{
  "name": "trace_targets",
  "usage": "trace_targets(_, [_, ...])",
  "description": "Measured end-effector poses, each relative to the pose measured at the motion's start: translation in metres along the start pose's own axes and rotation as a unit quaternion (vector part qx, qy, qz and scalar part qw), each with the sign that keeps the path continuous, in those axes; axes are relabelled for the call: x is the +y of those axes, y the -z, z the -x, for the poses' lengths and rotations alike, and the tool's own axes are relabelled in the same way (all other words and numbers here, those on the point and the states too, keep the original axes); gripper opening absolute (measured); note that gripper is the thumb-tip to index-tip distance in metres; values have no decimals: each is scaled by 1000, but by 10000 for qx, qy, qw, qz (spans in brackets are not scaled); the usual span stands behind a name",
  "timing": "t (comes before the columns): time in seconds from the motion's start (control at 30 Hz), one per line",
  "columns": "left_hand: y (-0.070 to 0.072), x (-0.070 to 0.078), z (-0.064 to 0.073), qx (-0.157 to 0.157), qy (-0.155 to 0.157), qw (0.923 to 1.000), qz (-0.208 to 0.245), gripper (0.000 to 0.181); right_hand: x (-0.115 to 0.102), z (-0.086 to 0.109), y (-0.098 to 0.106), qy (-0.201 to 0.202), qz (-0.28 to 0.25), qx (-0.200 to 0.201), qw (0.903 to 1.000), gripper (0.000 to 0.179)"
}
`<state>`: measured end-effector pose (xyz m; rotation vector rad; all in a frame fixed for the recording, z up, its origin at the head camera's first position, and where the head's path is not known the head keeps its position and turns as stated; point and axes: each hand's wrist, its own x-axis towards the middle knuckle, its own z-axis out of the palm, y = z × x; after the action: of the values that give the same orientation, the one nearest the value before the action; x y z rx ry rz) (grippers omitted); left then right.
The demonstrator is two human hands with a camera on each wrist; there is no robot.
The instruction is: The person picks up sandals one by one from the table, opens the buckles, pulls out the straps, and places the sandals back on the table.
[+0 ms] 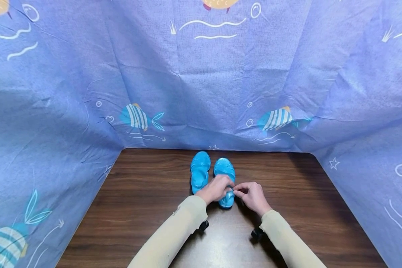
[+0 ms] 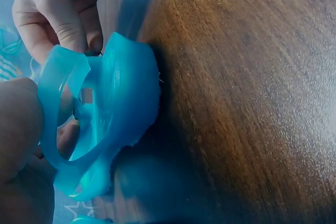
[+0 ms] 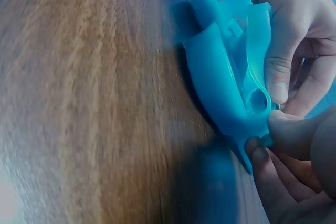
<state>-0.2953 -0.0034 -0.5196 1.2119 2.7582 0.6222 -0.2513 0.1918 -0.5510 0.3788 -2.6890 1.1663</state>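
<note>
Two glossy blue sandals stand side by side on the table, toes to the back. Both hands work at the ankle strap (image 3: 258, 51) on the outer side of the right sandal (image 1: 224, 166). My left hand (image 1: 217, 188) reaches over this sandal and pinches the strap by a small metal piece, mostly hidden by fingertips. From the right, my right hand (image 1: 253, 196) pinches the strap's side end low by the sole, thumb and forefinger together. In the left wrist view the strap loop (image 2: 50, 103) arches over the heel (image 2: 134, 85). Untouched, the left sandal (image 1: 200, 162) lies beside the left wrist.
The dark wood-grain table (image 1: 147, 186) extends to both sides of the sandals. A blue cloth (image 1: 207, 93) printed with fish hangs behind and at the sides. Black wrist devices (image 1: 257, 233) sit under the pale sleeves (image 1: 175, 230).
</note>
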Motion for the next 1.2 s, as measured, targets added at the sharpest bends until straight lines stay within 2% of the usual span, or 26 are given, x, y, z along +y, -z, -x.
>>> trace_targets(0.17, [0,-1,0,9,10,10000,6,20,0,0,1,-9,-73,-129,9999,9])
trace_targets(0.4, [2,0,0,-7,45,10000,-54,20,1,-1,0,8,9,-157,9999,6])
trace_targets(0.77, [2,1,-2,-54,-71,9997,-244,20,5,1,2,128,25,-166,9998,8])
trace_targets(1.2, [2,2,-1,-99,93,9999,-77,21,8,1,1,214,38,-146,9997,6])
